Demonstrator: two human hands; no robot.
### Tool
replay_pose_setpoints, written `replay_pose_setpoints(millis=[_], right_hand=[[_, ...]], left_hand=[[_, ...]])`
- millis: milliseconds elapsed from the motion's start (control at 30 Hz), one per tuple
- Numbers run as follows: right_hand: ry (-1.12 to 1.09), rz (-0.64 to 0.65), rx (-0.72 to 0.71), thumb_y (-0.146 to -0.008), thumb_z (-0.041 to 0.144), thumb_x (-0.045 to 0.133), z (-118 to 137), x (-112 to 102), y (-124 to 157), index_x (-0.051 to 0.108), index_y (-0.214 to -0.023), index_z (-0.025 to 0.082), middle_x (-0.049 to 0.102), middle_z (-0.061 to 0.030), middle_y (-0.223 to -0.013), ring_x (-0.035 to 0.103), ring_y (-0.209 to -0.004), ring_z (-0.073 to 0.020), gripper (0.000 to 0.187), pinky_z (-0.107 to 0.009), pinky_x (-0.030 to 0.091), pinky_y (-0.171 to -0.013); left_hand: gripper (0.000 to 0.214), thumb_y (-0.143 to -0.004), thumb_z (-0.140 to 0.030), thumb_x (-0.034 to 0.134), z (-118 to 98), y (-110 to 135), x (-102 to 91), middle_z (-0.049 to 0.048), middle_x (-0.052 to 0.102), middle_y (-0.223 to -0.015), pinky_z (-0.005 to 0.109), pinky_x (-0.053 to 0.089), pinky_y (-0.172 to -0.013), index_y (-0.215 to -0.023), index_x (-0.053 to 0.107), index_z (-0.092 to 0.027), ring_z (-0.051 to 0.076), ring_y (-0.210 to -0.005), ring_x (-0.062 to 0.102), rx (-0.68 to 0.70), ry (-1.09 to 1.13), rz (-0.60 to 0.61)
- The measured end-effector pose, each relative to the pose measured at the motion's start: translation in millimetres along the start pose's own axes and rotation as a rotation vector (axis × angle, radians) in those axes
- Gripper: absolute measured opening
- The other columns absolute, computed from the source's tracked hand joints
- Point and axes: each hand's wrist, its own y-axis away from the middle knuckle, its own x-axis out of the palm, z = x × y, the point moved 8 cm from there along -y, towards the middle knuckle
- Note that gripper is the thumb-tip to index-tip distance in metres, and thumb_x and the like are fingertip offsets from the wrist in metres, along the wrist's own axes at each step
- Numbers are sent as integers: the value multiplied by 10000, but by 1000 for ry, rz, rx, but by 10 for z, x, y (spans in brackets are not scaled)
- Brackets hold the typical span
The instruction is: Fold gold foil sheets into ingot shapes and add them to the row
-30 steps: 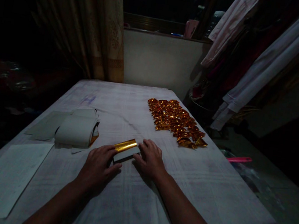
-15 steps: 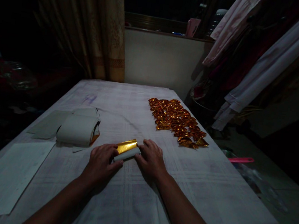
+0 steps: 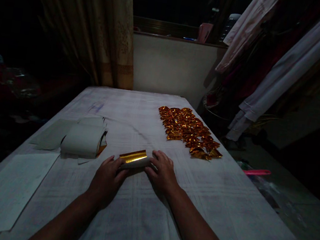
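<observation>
A small sheet of gold foil paper [image 3: 133,157], gold on top and pale beneath, lies on the white cloth-covered table [image 3: 135,212] and is partly rolled or folded. My left hand [image 3: 106,180] pinches its left end with curled fingers. My right hand [image 3: 163,172] presses on its right end, fingers bent over the edge. Several folded gold foil pieces [image 3: 189,132] are laid out in rows at the far right of the table.
A stack of pale sheets with a gold underside [image 3: 84,141] lies to the left, next to flat grey sheets [image 3: 4,189]. A curtain [image 3: 95,27] hangs behind. Clothes [image 3: 262,71] hang at the right, past the table edge. A pink object [image 3: 256,172] lies on the floor.
The foil sheet has been folded or rolled tighter: its pale lower flap has shrunk. Both hands stayed at its ends, the left shifting slightly toward me.
</observation>
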Motion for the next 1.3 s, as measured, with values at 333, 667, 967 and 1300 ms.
replay_pose_setpoints(millis=[333, 667, 967, 1300], right_hand=[[-567, -85, 111, -921, 418, 515, -45, -189, -68, 698, -868, 219, 716, -19, -803, 673, -761, -187, 275, -275, 522, -696], [-13, -11, 260, -902, 303, 572, -152, -172, -76, 722, -1000, 270, 776, -15, -844, 720, -795, -215, 182, -271, 439, -660], [59, 118, 292, -958, 276, 563, -110, -133, -113, 621, -1309, 213, 779, -56, -966, 718, -922, -232, 361, -308, 476, -773], [123, 312, -165, -831, 207, 743, 103, -219, 6, 681, -1124, 244, 641, -78, -1103, 600, -998, -242, 302, -358, 498, -843]], left_hand=[[551, -765, -517, 691, 191, -243, 84, -7, 658, -766, 253, 463, -595, -1197, 597, -188, 167, -660, 622, -410, 754, -44], [584, -868, -249, 591, 96, -300, 61, 108, 668, -1207, 434, 514, -937, -1443, 506, -189, 269, -1077, 654, -129, 91, -88], [570, -964, -468, 585, -296, 54, 466, 148, 511, -1520, 533, 389, -1156, -1441, 499, -169, 324, -1407, 471, 386, -243, 293], [464, -981, -388, 568, -296, 51, 419, 131, 589, -1449, 514, 471, -1107, -1380, 544, -151, 315, -1344, 546, 360, -248, 174]])
